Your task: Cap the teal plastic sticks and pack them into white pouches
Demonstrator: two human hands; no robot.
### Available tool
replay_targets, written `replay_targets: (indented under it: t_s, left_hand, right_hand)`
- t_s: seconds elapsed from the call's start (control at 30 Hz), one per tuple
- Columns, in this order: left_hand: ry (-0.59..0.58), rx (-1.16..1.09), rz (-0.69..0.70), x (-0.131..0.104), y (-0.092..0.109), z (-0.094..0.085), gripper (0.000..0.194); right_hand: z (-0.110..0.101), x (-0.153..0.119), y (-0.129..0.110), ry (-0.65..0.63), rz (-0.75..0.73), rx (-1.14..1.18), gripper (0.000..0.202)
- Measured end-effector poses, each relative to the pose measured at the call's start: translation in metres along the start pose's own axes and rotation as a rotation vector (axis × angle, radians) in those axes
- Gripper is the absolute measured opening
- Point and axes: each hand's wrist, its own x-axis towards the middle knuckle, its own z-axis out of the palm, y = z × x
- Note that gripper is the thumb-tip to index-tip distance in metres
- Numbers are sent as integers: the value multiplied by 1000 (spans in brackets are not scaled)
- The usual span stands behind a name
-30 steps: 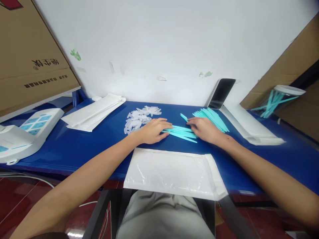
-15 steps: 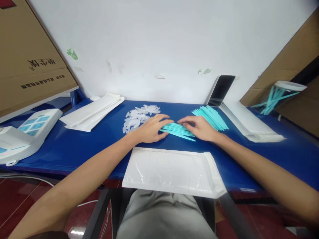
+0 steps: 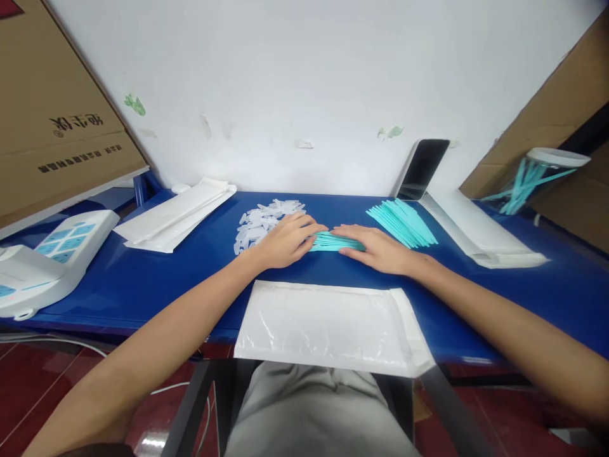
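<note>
A bundle of thin turquoise sticks lies crosswise on the blue table between my hands. My left hand wraps round its left end, thumb on the near side and fingers on the far side. Around the right end, my right hand has its fingers along the far edge and its thumb on the near edge. Both palms hide the ends of the sticks. Just beyond my left hand is a heap of small whitish translucent plastic pieces. A second pile of turquoise sticks fans out behind my right hand.
A white padded mailer overhangs the near table edge. More white mailers lie at left and right. A phone leans on the wall. A white device stands left, and a clear tub with sticks right.
My right hand has flattened and closed in along the bundle's right end. A stick that jutted out toward me now lies in line with the others. My left hand has drawn its thumb in.
</note>
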Motion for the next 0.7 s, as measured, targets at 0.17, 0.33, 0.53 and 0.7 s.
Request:
replay_targets:
  t_s: [0.17, 0.33, 0.53, 0.7]
  left_hand:
    - [31, 6, 25, 0, -6, -6, 41]
    - [55, -62, 132, -2, -11, -8, 38]
    - [142, -51, 118, -3, -3, -14, 31]
    - [39, 81, -65, 0, 4, -17, 31]
  right_hand:
    - [0, 0, -1, 54, -48, 15, 41]
    - [-5, -3, -8, 60, -98, -13, 26]
    - [-4, -2, -11, 57, -129, -13, 29]
    - [-3, -3, -10, 25, -110, -37, 31]
